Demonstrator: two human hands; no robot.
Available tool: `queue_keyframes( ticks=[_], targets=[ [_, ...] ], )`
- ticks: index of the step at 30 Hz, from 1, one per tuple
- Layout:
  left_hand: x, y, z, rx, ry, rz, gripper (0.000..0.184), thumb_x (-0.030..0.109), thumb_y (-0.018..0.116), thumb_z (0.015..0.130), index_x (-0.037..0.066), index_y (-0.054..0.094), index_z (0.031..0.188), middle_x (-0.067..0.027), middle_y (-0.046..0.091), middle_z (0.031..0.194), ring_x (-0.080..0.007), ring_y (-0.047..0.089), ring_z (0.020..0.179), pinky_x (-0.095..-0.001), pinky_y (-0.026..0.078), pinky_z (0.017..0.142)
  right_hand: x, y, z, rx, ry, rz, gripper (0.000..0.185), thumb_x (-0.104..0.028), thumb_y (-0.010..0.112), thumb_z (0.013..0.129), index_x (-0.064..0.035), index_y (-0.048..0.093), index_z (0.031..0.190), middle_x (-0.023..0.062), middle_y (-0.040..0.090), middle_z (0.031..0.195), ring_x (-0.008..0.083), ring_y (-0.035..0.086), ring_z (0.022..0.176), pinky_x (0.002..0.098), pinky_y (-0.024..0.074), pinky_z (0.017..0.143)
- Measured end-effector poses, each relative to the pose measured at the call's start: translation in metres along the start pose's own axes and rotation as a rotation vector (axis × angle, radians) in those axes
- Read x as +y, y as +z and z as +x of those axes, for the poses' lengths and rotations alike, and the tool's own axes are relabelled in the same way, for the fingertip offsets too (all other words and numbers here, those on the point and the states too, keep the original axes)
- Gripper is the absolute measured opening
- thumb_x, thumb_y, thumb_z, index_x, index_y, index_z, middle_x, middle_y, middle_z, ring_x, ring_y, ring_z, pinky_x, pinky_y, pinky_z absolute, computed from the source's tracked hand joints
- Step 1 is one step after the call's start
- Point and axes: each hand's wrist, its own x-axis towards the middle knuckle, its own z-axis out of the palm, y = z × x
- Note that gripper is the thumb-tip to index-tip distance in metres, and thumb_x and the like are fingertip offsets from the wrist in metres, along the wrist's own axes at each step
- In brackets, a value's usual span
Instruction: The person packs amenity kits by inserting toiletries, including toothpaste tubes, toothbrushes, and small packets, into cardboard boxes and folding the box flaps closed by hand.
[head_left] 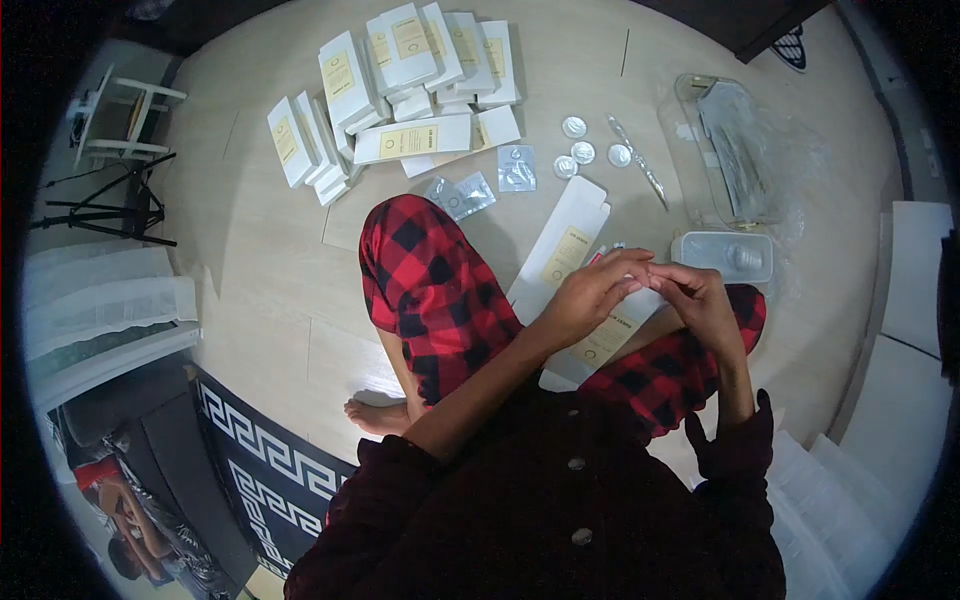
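- In the head view, the fingertips of the left hand [592, 300] and right hand [702, 302] are brought together above the labelled box [597, 345], which is tilted across the lap; what is pinched between them cannot be told.
- The carton could be creased if pressed too hard, or tipped off the uneven leg [660, 385] if support is lost.
- The heaped boxes [405, 50] could be toppled by a knock, being unevenly stacked.
- Sachets [517, 168] and round tins [574, 127] are spread on the pale floor [270, 270]; a patterned rug [270, 440] and tripod [125, 205] are seen leftward.
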Motion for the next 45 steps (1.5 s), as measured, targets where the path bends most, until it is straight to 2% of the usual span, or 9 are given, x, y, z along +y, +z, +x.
queue_keyframes(
  ticks=[15,19,23,26,29,31,35,42,45],
  targets=[
    [-0.017,-0.008,-0.008,0.102,-0.047,-0.133,0.023,0.006,0.054,0.087,0.002,0.056,0.109,-0.0142,0.058,0.115,-0.0214,0.056,0.106,-0.0298,0.044,0.088,0.04,0.041,-0.014,0.209,-0.104,0.156,0.039,0.0,0.063,0.079,-0.0048,0.057,0.117,0.0049,0.059,0.104,0.0109,0.055,0.09,0.0246,0.0464,0.078],
    [-0.053,-0.032,-0.02,0.37,-0.137,-0.491,0.054,0.001,0.061,0.08,0.005,0.04,0.13,-0.0169,0.039,0.136,-0.0301,0.044,0.121,-0.0401,0.035,0.1,0.04,-0.003,0.012,0.747,-0.064,0.707,0.036,-0.01,0.055,0.087,-0.0007,0.049,0.122,0.0098,0.06,0.104,0.0177,0.06,0.089,0.0293,0.0502,0.077],
    [-0.025,-0.045,-0.013,0.333,0.062,-0.159,0.087,0.01,0.076,0.067,0.006,0.024,0.135,-0.0192,0.029,0.141,-0.0328,0.028,0.131,-0.0439,0.03,0.103,0.07,0.006,0.049,0.605,0.022,0.926,0.037,-0.014,0.053,0.089,-0.0042,0.045,0.124,0.0087,0.057,0.108,0.0171,0.059,0.093,0.0288,0.0504,0.076],
    [-0.016,-0.041,-0.001,0.455,0.364,-0.152,0.089,0.015,0.081,0.062,0.002,0.027,0.132,-0.0173,0.04,0.132,-0.0278,0.039,0.124,-0.0411,0.03,0.103,0.063,0.079,0.074,0.227,0.206,1.107,0.027,-0.012,0.054,0.088,-0.0047,0.053,0.114,0.0067,0.06,0.098,0.0163,0.06,0.088,0.0292,0.0507,0.074],
    [-0.02,-0.056,-0.003,0.627,0.149,-0.005,0.074,0.018,0.086,0.055,0.001,0.042,0.112,-0.0138,0.052,0.11,-0.0255,0.052,0.106,-0.0359,0.041,0.092,0.048,0.099,0.098,-0.035,0.358,0.573,0.016,-0.006,0.053,0.085,-0.0028,0.059,0.1,0.0061,0.061,0.093,0.0141,0.06,0.084,0.0301,0.0505,0.072],
    [-0.048,-0.065,-0.011,0.713,0.001,0.204,0.072,0.017,0.086,0.053,0.0,0.045,0.108,-0.0128,0.054,0.1,-0.0264,0.057,0.089,-0.035,0.047,0.078,0.08,0.091,0.139,0.195,-0.043,0.108,0.015,-0.001,0.052,0.081,-0.0031,0.062,0.093,0.0066,0.062,0.095,0.0167,0.061,0.081,0.0306,0.0498,0.072],
    [-0.055,-0.068,-0.006,0.79,-0.168,0.291,0.074,0.027,0.087,0.054,-0.001,0.045,0.108,-0.0138,0.054,0.098,-0.0242,0.054,0.094,-0.0337,0.045,0.081,0.068,0.029,0.194,0.597,-0.382,-0.79,0.028,0.004,0.051,0.074,-0.0108,0.062,0.096,0.0048,0.061,0.1,0.0298,0.059,0.088,0.0403,0.05,0.073],
    [-0.061,-0.069,0.005,0.79,-0.158,0.488,0.079,0.027,0.086,0.051,0.001,0.046,0.113,-0.0144,0.05,0.101,-0.032,0.051,0.095,-0.0409,0.042,0.082,0.091,0.023,0.187,0.347,-0.088,-1.019,0.031,0.002,0.059,0.074,-0.008,0.06,0.104,0.0126,0.059,0.1,0.0259,0.062,0.077,0.0348,0.0511,0.065],
    [-0.063,-0.069,0.005,0.779,-0.141,0.551,0.077,0.025,0.086,0.05,0.003,0.046,0.112,-0.0137,0.051,0.1,-0.0321,0.05,0.093,-0.0419,0.04,0.082,0.029,0.025,0.157,0.444,-0.086,-0.017,0.02,-0.004,0.065,0.077,-0.0024,0.06,0.096,0.0074,0.06,0.083,0.0091,0.056,0.063,0.0223,0.0444,0.05]
  ],
)
